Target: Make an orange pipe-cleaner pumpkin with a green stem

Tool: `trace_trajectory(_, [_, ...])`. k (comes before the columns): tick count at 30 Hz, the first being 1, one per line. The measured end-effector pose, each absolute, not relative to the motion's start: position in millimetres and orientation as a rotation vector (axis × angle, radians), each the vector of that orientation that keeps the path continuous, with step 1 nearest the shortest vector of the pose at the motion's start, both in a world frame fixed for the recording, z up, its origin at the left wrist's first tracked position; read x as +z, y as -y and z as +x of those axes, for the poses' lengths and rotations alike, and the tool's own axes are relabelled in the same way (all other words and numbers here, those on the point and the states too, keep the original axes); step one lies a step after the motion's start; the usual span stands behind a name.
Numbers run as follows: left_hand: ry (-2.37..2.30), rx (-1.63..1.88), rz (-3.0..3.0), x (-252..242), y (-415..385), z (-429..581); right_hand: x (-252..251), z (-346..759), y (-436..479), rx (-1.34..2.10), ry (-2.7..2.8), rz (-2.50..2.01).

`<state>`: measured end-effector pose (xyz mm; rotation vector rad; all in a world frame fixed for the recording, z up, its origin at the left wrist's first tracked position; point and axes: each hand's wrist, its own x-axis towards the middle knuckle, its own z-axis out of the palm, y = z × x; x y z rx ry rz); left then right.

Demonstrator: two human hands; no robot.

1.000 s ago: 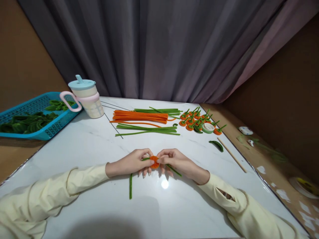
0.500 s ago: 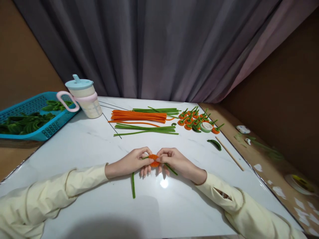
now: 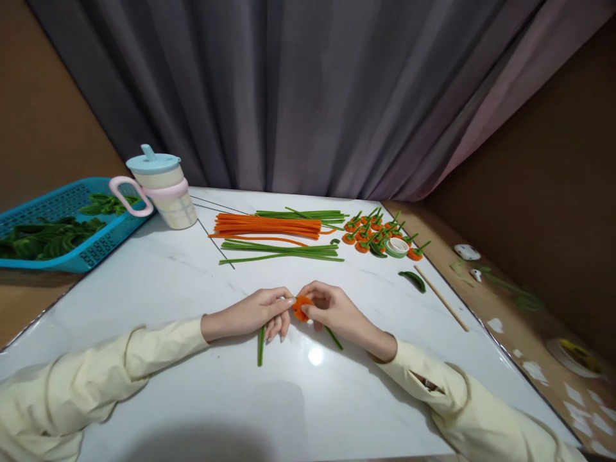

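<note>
Between thumb and fingers, my right hand (image 3: 337,313) pinches a small ruffled orange chenille-stem disc (image 3: 300,309). My left hand (image 3: 262,312) is closed at the disc's left edge, thumb and forefinger pressed together on a green chenille stem (image 3: 260,348). One length of green hangs below the left palm; another green end (image 3: 333,338) pokes out under my right hand. How the green joins the disc is hidden by my fingers. Beyond the hands lie a bundle of orange chenille stems (image 3: 267,224) and loose green chenille stems (image 3: 283,249).
Several finished orange pieces with green stalks (image 3: 362,235) stand at the back right beside a roll of tape (image 3: 397,247). A green leaf shape (image 3: 412,281) and a thin wooden stick (image 3: 440,298) lie nearer. At left are a lidded cup (image 3: 168,196) and a blue basket (image 3: 81,262).
My left fingers have slid from the disc's face to its left edge. The disc has turned and shifted slightly right with my right hand. Less green hangs below my left hand.
</note>
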<state>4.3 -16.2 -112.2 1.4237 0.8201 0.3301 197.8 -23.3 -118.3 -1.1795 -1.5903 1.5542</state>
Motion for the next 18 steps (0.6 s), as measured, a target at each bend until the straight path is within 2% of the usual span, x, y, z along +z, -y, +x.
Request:
trace_trajectory(4, [-0.931, 0.319, 1.817, -107.2, 21.2, 4.3, -123.7, 197.9, 26.9, 1.392, 1.711, -1.211])
trace_trajectory(8, [-1.037, 0.231, 2.231, -100.7, 21.8, 0.8, -120.9, 197.1, 31.7, 1.391, 1.712, -1.183])
trace_trajectory(12, [-1.060, 0.104, 2.356, -93.0, 20.0, -2.9, -116.4, 195.3, 34.0, 1.412, 1.644, -1.186])
trace_trajectory(18, [-1.053, 0.098, 2.406, -86.1, 18.8, -6.1, -115.2, 194.7, 33.2, 1.563, 1.516, -1.151])
